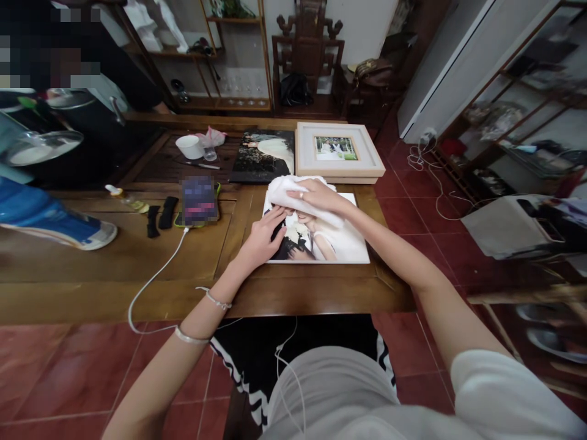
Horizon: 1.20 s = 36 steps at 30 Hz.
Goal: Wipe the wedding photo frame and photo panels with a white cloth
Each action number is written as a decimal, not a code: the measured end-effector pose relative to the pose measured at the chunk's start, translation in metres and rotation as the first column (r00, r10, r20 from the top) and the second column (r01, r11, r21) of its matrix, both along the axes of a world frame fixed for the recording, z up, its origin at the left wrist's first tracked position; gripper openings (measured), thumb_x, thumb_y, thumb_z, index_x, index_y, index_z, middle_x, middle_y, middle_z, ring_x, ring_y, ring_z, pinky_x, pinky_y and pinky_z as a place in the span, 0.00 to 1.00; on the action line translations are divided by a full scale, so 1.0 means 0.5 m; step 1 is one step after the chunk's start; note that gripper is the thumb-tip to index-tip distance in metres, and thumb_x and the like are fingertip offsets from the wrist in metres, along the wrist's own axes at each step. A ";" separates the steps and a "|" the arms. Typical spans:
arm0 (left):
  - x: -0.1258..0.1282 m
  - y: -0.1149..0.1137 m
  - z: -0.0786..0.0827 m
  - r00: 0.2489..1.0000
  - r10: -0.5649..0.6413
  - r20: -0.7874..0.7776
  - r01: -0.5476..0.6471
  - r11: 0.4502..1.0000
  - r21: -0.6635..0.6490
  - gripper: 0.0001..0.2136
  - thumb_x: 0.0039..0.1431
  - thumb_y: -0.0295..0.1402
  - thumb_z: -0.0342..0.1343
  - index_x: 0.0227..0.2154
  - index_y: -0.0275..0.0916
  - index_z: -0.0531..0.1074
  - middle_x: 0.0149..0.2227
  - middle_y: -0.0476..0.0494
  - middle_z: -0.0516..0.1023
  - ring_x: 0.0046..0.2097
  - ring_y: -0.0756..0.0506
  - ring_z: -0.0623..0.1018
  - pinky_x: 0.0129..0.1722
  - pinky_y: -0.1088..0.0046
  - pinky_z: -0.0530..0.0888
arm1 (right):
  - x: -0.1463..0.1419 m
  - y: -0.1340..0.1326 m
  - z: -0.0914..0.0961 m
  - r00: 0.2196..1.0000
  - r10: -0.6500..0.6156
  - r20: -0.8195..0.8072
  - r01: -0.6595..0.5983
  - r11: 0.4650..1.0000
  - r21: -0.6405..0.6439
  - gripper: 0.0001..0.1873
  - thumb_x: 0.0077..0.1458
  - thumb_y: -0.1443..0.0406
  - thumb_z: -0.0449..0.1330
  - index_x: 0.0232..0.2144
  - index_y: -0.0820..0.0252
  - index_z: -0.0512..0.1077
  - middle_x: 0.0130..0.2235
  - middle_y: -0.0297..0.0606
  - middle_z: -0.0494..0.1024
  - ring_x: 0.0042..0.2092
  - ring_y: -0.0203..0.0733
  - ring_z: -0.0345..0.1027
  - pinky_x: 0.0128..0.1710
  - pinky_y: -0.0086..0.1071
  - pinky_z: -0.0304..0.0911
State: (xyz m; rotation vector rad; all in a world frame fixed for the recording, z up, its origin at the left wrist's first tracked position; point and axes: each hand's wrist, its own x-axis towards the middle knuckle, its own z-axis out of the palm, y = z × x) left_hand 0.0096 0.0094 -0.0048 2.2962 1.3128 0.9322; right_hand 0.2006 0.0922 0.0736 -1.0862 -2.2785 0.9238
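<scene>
A wedding photo panel (pixel 351 241) lies flat on the table in front of me. Across its upper part is a bunched white cloth (pixel 287 186), held under my right hand (pixel 316 195), which presses it against the picture. The fingers of my left hand (pixel 266 235) are stretched out and rest on the panel's left edge. Behind the panel lies a dark photo panel (pixel 263 153). Beside that one, to the right, is a light wooden frame (pixel 376 156) with a small photo in it.
A phone (pixel 199 198) with a white charging cable (pixel 151 281) lies to the left, near two black straps (pixel 160 215) and a small dropper bottle (pixel 131 200). A blue bottle (pixel 50 211) lies farther left. Beyond are a white cup (pixel 189 146) and a person (pixel 132 61).
</scene>
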 end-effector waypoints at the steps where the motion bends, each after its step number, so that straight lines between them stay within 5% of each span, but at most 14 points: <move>1: 0.000 0.000 0.000 1.000 -0.002 -0.002 0.002 1.000 0.001 0.20 0.66 0.37 0.46 0.57 0.35 0.67 0.62 0.34 0.65 0.65 0.37 0.61 0.64 0.50 0.59 | 0.022 0.002 -0.003 1.000 -0.010 0.018 0.010 1.000 0.006 0.18 0.59 0.53 0.54 0.34 0.62 0.74 0.40 0.40 0.79 0.42 0.46 0.70 0.47 0.40 0.62; 9: -0.001 0.001 0.000 1.000 -0.006 0.004 0.006 1.000 0.021 0.20 0.66 0.36 0.46 0.56 0.35 0.68 0.62 0.34 0.66 0.65 0.39 0.62 0.64 0.51 0.60 | 0.212 0.001 -0.032 0.947 -0.318 0.044 0.318 0.948 0.001 0.21 0.56 0.51 0.56 0.35 0.63 0.76 0.44 0.43 0.79 0.46 0.51 0.69 0.49 0.42 0.60; 14: 0.001 -0.002 0.002 1.000 0.017 0.020 -0.017 1.000 0.026 0.20 0.65 0.37 0.47 0.56 0.33 0.68 0.61 0.32 0.67 0.64 0.39 0.63 0.64 0.52 0.61 | 0.247 -0.056 -0.041 0.923 -0.383 0.027 0.384 0.923 -0.026 0.22 0.56 0.49 0.55 0.33 0.61 0.75 0.39 0.40 0.78 0.39 0.49 0.69 0.42 0.41 0.62; 20: 0.002 -0.002 0.002 0.999 0.021 0.040 -0.022 0.999 0.035 0.20 0.65 0.36 0.48 0.57 0.36 0.67 0.61 0.36 0.67 0.64 0.39 0.64 0.64 0.51 0.61 | 0.239 -0.195 -0.011 0.967 -0.183 0.174 0.194 0.980 -0.045 0.21 0.60 0.50 0.52 0.27 0.58 0.72 0.32 0.35 0.76 0.37 0.45 0.67 0.42 0.37 0.60; 26: 0.002 -0.003 0.003 1.000 0.014 0.019 -0.015 0.999 0.049 0.20 0.65 0.35 0.47 0.56 0.32 0.68 0.61 0.32 0.67 0.64 0.38 0.64 0.64 0.52 0.61 | 0.245 -0.285 0.029 0.940 0.087 0.329 -0.015 0.977 -0.214 0.18 0.59 0.51 0.54 0.28 0.57 0.72 0.33 0.36 0.77 0.38 0.46 0.69 0.42 0.35 0.60; 30: 0.002 -0.003 0.004 1.000 0.011 0.009 -0.011 0.999 0.042 0.20 0.65 0.36 0.47 0.57 0.35 0.68 0.61 0.34 0.67 0.64 0.38 0.63 0.64 0.51 0.61 | 0.244 -0.263 0.037 0.943 0.148 0.297 -0.078 0.969 -0.233 0.18 0.59 0.52 0.55 0.27 0.57 0.72 0.33 0.37 0.78 0.38 0.46 0.70 0.42 0.35 0.61; 36: 0.000 -0.002 0.003 1.000 0.003 0.001 -0.003 1.000 0.026 0.21 0.65 0.36 0.47 0.58 0.36 0.66 0.61 0.35 0.66 0.65 0.38 0.62 0.64 0.49 0.59 | 0.229 -0.125 0.004 0.981 -0.051 0.187 0.058 0.998 -0.033 0.21 0.60 0.49 0.52 0.30 0.59 0.73 0.37 0.37 0.79 0.41 0.47 0.70 0.45 0.38 0.61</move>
